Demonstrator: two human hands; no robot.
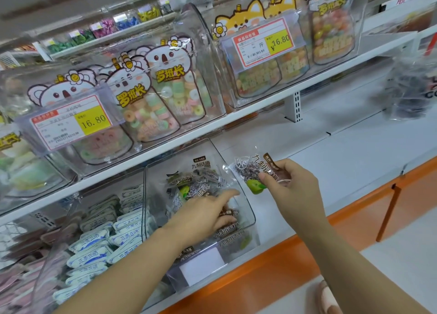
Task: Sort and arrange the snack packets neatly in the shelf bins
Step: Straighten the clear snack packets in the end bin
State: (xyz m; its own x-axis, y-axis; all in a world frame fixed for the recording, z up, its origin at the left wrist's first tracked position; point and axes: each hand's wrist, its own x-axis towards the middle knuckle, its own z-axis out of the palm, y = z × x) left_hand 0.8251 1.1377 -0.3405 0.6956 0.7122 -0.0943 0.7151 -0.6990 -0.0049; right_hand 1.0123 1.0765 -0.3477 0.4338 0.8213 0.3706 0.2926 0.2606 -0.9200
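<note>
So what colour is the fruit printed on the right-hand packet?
Green; the packet shows best in head view.

Shop floor, snack aisle: along a white shelf (189, 137), clear plastic bins (203, 60) stand side by side, fronted with red-and-yellow price tags (71, 124) reading 16.80. Above the shelf, the bins hold rows of identical cartoon-printed candy bags (165, 89). Below the shelf, more bins are packed with blue-and-white packets (99, 242) and brown-labelled packets (203, 183), with a slotted metal upright (295, 108) behind them and an orange display base (307, 254) beneath.
</note>
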